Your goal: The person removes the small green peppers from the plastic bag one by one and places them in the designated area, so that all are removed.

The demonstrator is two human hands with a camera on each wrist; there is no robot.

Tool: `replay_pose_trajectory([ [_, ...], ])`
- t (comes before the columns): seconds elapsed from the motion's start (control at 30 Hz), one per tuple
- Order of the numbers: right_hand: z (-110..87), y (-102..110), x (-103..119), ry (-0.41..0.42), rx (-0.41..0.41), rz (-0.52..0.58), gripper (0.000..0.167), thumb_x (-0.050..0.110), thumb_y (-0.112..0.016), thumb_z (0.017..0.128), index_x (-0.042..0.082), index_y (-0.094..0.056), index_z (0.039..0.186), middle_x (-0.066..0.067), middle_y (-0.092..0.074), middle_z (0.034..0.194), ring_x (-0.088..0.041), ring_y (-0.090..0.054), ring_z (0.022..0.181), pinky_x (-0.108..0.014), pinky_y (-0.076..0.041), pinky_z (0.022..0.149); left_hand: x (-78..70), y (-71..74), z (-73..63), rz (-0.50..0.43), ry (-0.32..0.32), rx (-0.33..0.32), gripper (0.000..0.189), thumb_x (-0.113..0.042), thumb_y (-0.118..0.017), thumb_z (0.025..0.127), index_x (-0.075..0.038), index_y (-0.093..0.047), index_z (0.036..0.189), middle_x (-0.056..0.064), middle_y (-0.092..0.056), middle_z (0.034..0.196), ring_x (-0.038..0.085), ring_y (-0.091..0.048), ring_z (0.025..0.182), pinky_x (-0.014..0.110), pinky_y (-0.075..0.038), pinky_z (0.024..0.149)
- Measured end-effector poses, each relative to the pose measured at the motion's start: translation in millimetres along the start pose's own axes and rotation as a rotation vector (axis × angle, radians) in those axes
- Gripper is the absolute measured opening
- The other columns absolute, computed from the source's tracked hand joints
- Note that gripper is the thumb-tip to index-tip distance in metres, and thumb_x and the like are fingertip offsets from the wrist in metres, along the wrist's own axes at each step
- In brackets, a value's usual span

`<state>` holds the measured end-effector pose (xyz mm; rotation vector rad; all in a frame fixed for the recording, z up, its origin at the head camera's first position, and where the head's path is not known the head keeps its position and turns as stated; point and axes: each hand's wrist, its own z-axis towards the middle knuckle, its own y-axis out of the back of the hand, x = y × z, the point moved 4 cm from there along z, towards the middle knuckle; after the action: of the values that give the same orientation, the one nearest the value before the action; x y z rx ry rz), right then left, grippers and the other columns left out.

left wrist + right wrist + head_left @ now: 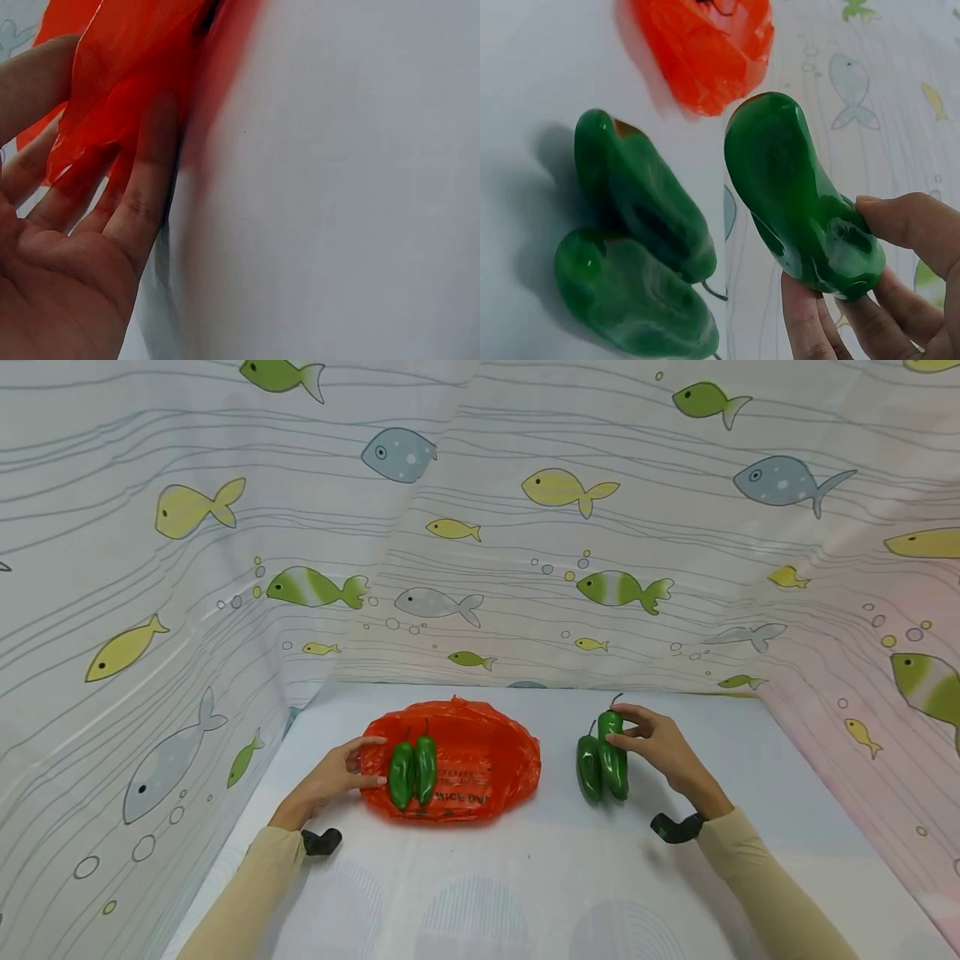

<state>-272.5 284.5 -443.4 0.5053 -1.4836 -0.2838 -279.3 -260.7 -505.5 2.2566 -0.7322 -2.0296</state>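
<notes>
At frame right, the right hand [662, 745] pinches 1 glossy, elongated green pepper [784, 172]; left of centre, the loosely spread left hand [332, 778] touches a red plastic bag [517, 758].

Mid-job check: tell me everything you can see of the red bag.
The red bag looks like thin, crinkled plastic, translucent enough in the left wrist view that fingers show through it. It lies spread open on the white tabletop, its edges rumpled and raised around a shallow hollow, with dark lettering that is only partly legible. Two green peppers rest side by side in its left part, and the left hand grips its left edge.
</notes>
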Motion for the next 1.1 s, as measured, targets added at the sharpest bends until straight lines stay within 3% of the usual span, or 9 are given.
replay_pose_trajectory([
  [0.6, -10.9, 13, -31, -0.065, -0.03, -0.007, 0.075, 0.039, -0.077, 0.094, 0.01, -0.045, 0.154, -0.018, -0.046, 0.156, -0.04, -0.056, 0.127, -0.061, -0.042, 0.107, 4.1, -0.5, -0.7, -0.006, -0.002, -0.01, 0.079, -0.009, -0.086, 0.084, -0.01, -0.047, 0.152, 0.024, -0.053, 0.144, 0.033, -0.059, 0.118, 0.032, -0.056, 0.088],
  [1.1, -5.4, 17, -59, -0.123, -0.058, -0.022, 0.075, 0.04, -0.077, 0.094, 0.006, -0.046, 0.153, -0.023, -0.045, 0.153, -0.038, -0.054, 0.124, -0.044, -0.048, 0.097, 2.0, -0.2, -0.3, 0.0, -0.006, -0.012, 0.078, -0.009, -0.086, 0.085, -0.011, -0.047, 0.152, 0.023, -0.052, 0.145, 0.033, -0.059, 0.12, 0.033, -0.056, 0.091],
])
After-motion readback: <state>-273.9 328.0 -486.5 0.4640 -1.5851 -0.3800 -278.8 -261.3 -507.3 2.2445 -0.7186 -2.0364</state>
